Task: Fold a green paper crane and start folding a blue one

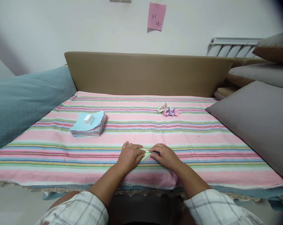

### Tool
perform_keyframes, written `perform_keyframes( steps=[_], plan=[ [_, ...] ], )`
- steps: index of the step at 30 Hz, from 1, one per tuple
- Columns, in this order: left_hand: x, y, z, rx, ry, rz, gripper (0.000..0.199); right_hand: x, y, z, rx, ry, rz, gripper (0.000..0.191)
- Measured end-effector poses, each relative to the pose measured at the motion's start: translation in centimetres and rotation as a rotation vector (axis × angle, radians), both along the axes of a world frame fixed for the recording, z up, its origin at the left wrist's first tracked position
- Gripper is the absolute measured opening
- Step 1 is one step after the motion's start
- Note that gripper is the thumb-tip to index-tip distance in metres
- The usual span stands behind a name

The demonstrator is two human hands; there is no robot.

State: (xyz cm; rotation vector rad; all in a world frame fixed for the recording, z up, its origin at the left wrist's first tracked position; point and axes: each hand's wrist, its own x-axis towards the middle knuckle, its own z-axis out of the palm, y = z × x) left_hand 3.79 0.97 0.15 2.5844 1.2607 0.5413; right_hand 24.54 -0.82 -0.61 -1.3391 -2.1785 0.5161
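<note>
A pale green piece of folded paper (146, 154) lies low on the striped cloth (141, 132), right in front of the person, narrow and slanting where it shows between the two hands; its exact folds are mostly covered. The left hand (131, 155) comes in palm down, fingers bent, their tips pressing on the paper's left part. The right hand (166, 156) curls in from the other side, thumb and forefinger pinching the paper's right end. Both forearms reach inward from rolled, checked white sleeves. Beyond the hands, a little to the right, sits a cluster of folded paper cranes (168, 110) in pink, green and purple. Farther left there's a thick stack of coloured paper (88, 125), light blue on top, with a small white block (89, 119) resting on it. Grey cushions (256, 118) line the right side.
</note>
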Motion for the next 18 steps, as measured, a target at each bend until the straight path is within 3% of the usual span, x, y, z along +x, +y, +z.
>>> perform_keyframes(
  steps=[10, 18],
  plan=[
    [-0.01, -0.12, -0.15, 0.037, -0.019, -0.005, 0.016, -0.58, -0.09, -0.19, -0.01, 0.04, -0.036, 0.01],
    [0.12, -0.32, 0.06, 0.058, -0.016, -0.006, 0.015, -0.59, -0.29, 0.04, -0.024, 0.127, 0.01, 0.007]
  ],
)
